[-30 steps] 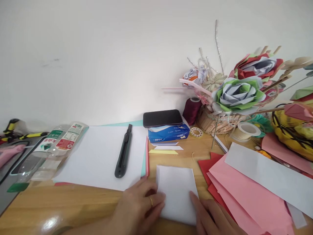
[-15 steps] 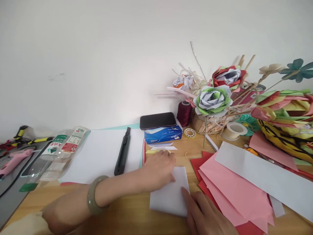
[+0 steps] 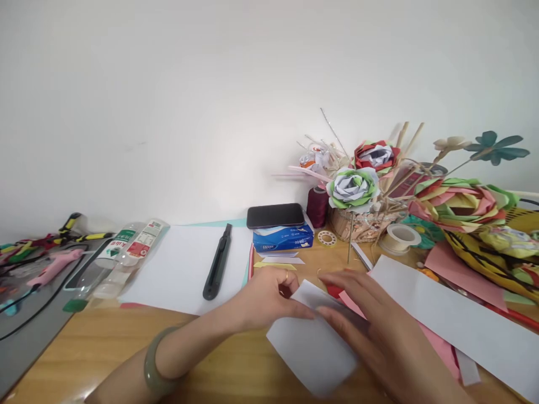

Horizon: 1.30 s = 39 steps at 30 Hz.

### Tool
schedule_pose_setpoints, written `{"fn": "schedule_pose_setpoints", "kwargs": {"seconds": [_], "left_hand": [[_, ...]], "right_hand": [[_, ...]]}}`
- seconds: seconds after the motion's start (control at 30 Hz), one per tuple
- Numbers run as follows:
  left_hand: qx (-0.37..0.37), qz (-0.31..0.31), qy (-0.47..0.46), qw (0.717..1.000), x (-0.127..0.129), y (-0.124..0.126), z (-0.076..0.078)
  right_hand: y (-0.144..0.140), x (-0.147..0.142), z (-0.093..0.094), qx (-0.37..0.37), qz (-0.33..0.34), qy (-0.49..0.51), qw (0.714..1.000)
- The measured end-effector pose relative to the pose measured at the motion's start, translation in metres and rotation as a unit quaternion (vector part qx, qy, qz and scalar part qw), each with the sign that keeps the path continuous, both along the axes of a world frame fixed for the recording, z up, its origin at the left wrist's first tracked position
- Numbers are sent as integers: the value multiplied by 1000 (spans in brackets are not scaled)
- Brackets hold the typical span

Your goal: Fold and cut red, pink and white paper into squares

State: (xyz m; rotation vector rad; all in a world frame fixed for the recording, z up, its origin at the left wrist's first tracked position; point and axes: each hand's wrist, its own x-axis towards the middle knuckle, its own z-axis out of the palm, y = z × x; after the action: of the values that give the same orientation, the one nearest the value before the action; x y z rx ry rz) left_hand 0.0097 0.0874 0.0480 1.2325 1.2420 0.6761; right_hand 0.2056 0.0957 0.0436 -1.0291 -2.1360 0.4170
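A folded piece of white paper (image 3: 311,353) is tilted up off the wooden table in front of me. My left hand (image 3: 273,300), with a ring on one finger and a bangle at the wrist, pinches its upper left edge, thumb on the near face. On the other side, my right hand (image 3: 374,320) has its thumb against the same face and its long fingers stretched past the upper right edge, so the paper lies between them. Part of the paper is hidden behind the right thumb and fingers.
A black utility knife (image 3: 218,264) lies on white sheets (image 3: 168,269) at left. Behind my hands, a phone (image 3: 275,215) rests on a blue tissue pack (image 3: 282,238). Pink paper (image 3: 440,348), a long white strip (image 3: 455,314) and paper flowers (image 3: 353,188) are at right.
The white paper has gone from flat on the table to raised and turned. My left hand now pinches its upper edge, and my right hand has moved up to its right side.
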Motion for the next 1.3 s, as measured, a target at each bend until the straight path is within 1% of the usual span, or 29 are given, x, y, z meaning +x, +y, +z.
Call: {"fn": "schedule_pose_setpoints", "kwargs": {"seconds": [0.07, 0.1, 0.13, 0.27, 0.4, 0.47, 0.57, 0.73, 0.83, 0.97, 1.1, 1.2, 1.3], "left_hand": [[-3, 22, -32, 999, 4, -3, 6], [-1, 35, -42, 999, 5, -4, 9], [5, 52, -51, 997, 5, -5, 11], [58, 114, -99, 987, 3, -7, 19], [70, 155, -86, 982, 3, -11, 20], [63, 159, -90, 981, 4, -12, 19], [55, 162, -103, 980, 4, -12, 18], [50, 166, -109, 979, 5, -14, 18], [51, 173, -107, 978, 5, -15, 19], [56, 165, -113, 978, 5, -15, 19], [93, 150, -120, 977, 4, -17, 19], [127, 145, -125, 973, 4, -18, 20], [140, 141, -132, 971, 4, -19, 21]], "right_hand": [[8, -7, 11, -146, 38, 31, 988], [10, -10, 14, -197, 51, 42, 978], [11, -12, 16, -226, 57, 54, 971], [11, -19, 17, -265, 45, 99, 958], [5, -22, 20, -295, 19, 130, 946], [3, -21, 22, -289, 10, 139, 947], [2, -20, 24, -263, 20, 151, 953], [1, -20, 21, -214, 26, 155, 964], [0, -21, 20, -194, 18, 157, 968], [0, -21, 19, -170, 27, 167, 971], [1, -18, 17, -134, 40, 166, 976], [2, -16, 18, -125, 53, 156, 978], [3, -14, 19, -106, 66, 133, 983]]}}
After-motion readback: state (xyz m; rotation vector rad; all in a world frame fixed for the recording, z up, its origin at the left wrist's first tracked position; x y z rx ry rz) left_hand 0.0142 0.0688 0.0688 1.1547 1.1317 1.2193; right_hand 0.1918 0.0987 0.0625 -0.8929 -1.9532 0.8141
